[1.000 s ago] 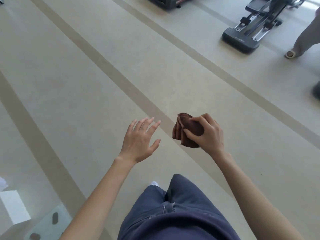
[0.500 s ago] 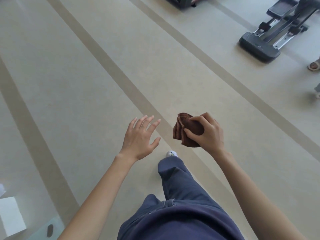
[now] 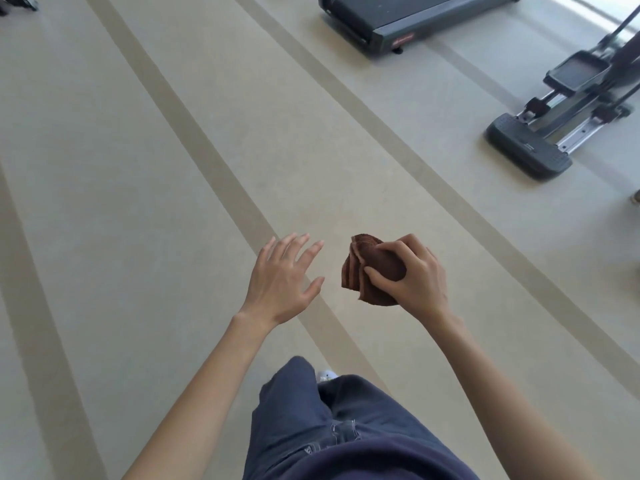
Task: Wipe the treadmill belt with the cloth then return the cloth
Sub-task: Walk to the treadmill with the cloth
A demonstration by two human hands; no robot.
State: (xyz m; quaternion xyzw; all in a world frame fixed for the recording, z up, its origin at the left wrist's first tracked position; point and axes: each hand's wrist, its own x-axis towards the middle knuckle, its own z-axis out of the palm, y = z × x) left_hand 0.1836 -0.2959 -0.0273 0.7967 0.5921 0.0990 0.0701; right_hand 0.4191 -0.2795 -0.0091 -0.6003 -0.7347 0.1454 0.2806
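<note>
A folded dark brown cloth point(image 3: 367, 271) is held in front of me at waist height, gripped by my right hand point(image 3: 412, 275) with fingers and thumb curled round it. My left hand point(image 3: 282, 280) hovers just left of the cloth, fingers spread and holding nothing. The rear end of a dark treadmill point(image 3: 398, 19) with its black belt lies on the floor at the top of the view, well ahead of both hands.
An elliptical trainer's base and rails point(image 3: 540, 140) stand at the right. The beige floor point(image 3: 138, 168) has darker stripes running diagonally. My legs in blue trousers point(image 3: 332, 431) fill the bottom. Part of some dark equipment point(image 3: 17, 3) shows at the top left corner.
The view has moved forward across the floor: the treadmill's end has come into view at the top and the elliptical looks nearer. Both hands keep the same pose.
</note>
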